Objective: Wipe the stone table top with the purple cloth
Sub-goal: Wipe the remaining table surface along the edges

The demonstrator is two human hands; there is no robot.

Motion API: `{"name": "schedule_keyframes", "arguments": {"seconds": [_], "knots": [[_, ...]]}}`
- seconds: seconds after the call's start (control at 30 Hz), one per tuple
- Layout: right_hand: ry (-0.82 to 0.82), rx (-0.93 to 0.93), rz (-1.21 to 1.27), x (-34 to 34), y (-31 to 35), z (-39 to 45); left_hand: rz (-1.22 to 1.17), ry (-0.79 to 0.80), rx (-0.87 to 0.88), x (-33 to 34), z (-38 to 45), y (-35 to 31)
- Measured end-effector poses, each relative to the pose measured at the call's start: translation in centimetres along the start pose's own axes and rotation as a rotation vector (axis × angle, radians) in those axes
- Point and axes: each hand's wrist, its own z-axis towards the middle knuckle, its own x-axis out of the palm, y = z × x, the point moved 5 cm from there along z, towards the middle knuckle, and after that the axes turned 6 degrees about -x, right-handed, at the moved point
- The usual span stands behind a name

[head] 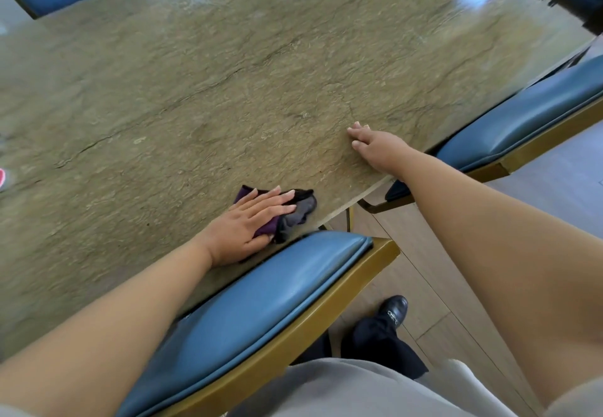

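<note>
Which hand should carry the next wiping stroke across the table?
Left. The left hand already lies flat on the purple cloth near the table's corner. The right hand rests bare on the stone, apart from the cloth.

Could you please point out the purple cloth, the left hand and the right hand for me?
purple cloth (295, 215), head view, on the grey crumpled part beyond the fingertips.
left hand (249, 225), head view, on the back of the hand.
right hand (375, 145), head view, on the back of the hand.

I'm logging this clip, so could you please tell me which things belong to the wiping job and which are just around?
Job: purple cloth, left hand, stone table top.
Around: right hand, blue chairs.
</note>
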Motion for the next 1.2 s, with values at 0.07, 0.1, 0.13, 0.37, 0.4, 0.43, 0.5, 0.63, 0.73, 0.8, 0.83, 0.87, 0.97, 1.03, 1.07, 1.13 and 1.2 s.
{"name": "schedule_keyframes", "arguments": {"seconds": [0.07, 0.1, 0.13, 0.37, 0.4, 0.43, 0.5, 0.63, 0.73, 0.8, 0.83, 0.87, 0.97, 1.03, 1.07, 1.13, 1.2], "knots": [[-0.054, 0.046, -0.039, -0.3, -0.5, 0.2, 0.015, -0.059, -0.119, -0.4, -1.2, 1.9], [-0.079, 0.071, -0.027, -0.6, -0.9, 0.3, 0.01, -0.091, -0.203, -0.5, -1.1, 2.5], [-0.091, 0.087, 0.002, -0.8, -1.4, 0.4, -0.01, -0.126, -0.302, -0.6, -0.5, 2.9], [-0.032, 0.04, 0.164, -1.7, -3.1, 0.5, -0.148, -0.26, -0.702, -1.4, 8.8, 2.1], [-0.025, 0.032, 0.16, -1.8, -3.2, 0.6, -0.145, -0.244, -0.692, -1.3, 9.9, 1.3], [-0.02, 0.024, 0.154, -1.9, -3.3, 0.7, -0.134, -0.223, -0.666, -1.0, 10.9, 0.2], [-0.014, 0.008, 0.158, -2.0, -3.6, 0.7, -0.088, -0.17, -0.56, -0.2, 12.3, -2.4], [0.014, -0.007, 0.237, -2.4, -4.0, 0.9, -0.13, 0.02, -0.207, 2.0, 13.0, -7.2], [0.049, 0.007, 0.296, -3.0, -4.2, 1.0, -0.46, 0.141, -0.149, 0.9, 12.6, -7.3], [0.064, 0.003, 0.305, -3.3, -4.3, 1.0, -0.485, 0.025, -0.227, -1.1, 12.3, -5.4], [0.068, 0.001, 0.289, -3.3, -4.3, 1.0, -0.439, -0.107, -0.269, -2.3, 12.3, -4.0], [0.07, -0.002, 0.267, -3.2, -4.4, 1.0, -0.385, -0.243, -0.318, -3.2, 12.3, -2.5], [0.068, -0.02, 0.217, -2.9, -4.5, 1.2, -0.327, -0.389, -0.519, -3.6, 12.8, 0.5], [0.068, -0.031, 0.216, -2.9, -4.6, 1.3, -0.291, -0.384, -0.581, -2.7, 13.7, 0.5], [0.071, -0.034, 0.222, -2.9, -4.6, 1.4, -0.273, -0.39, -0.566, -2.3, 14.2, -0.2], [0.069, -0.04, 0.233, -2.9, -4.7, 1.5, -0.242, -0.355, -0.452, -1.5, 15.6, -2.8], [0.052, -0.049, 0.256, -2.9, -4.5, 1.5, -0.232, -0.245, -0.304, -0.2, 16.8, -6.2]]}}
